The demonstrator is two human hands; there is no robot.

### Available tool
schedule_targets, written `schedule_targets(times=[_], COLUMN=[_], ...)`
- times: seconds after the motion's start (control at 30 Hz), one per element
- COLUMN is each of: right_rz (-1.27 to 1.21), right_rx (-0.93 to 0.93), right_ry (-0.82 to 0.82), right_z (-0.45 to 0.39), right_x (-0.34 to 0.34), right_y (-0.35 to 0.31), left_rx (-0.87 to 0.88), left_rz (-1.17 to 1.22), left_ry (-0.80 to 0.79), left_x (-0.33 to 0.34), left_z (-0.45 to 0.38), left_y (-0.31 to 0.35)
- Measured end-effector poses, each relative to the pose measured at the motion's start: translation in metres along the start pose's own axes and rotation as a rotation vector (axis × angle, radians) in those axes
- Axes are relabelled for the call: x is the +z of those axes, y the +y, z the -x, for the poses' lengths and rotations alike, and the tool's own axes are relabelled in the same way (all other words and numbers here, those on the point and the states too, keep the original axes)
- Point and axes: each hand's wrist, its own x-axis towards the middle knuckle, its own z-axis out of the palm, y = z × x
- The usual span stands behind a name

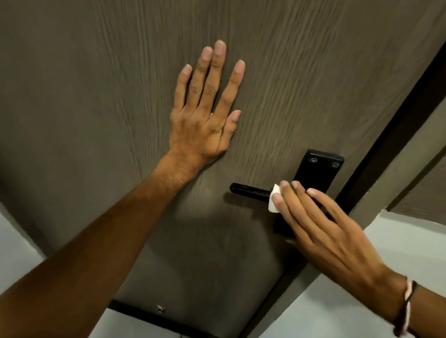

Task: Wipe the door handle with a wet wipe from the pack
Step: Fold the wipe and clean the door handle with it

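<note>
A black lever door handle (249, 190) sticks out leftward from a black backplate (320, 169) on a grey-brown wood-grain door (89, 76). My right hand (327, 229) lies over the inner half of the lever, pressing a small folded white wet wipe (274, 202) against it; only the wipe's left edge shows beyond the fingertips. My left hand (208, 108) rests flat on the door panel above and to the left of the handle, fingers spread, holding nothing. The wipe pack is not in view.
The door's dark edge and the frame (396, 146) run diagonally at the right. Pale floor tiles (337, 327) lie below. A small metal stopper (160, 309) sits at the door's bottom edge. A cord bracelet (406, 306) circles my right wrist.
</note>
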Motion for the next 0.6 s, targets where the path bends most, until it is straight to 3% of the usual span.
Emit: schedule_targets(times=[0.27, 0.5, 0.6], right_rz=[0.028, -0.037, -0.038], right_rx=[-0.021, 0.076, 0.128], right_ry=[0.073, -0.023, -0.048], right_z=[-0.077, 0.019, 0.018], right_x=[-0.013, 0.004, 0.004], right_y=[-0.047, 0.008, 0.002], left_rx=[0.008, 0.015, 0.017], left_rz=[0.022, 0.024, 0.041], left_ry=[0.017, 0.051, 0.045], left_x=[0.003, 0.009, 0.008], left_z=[0.005, 0.005, 0.006], left_y=[-0.004, -0.005, -0.002])
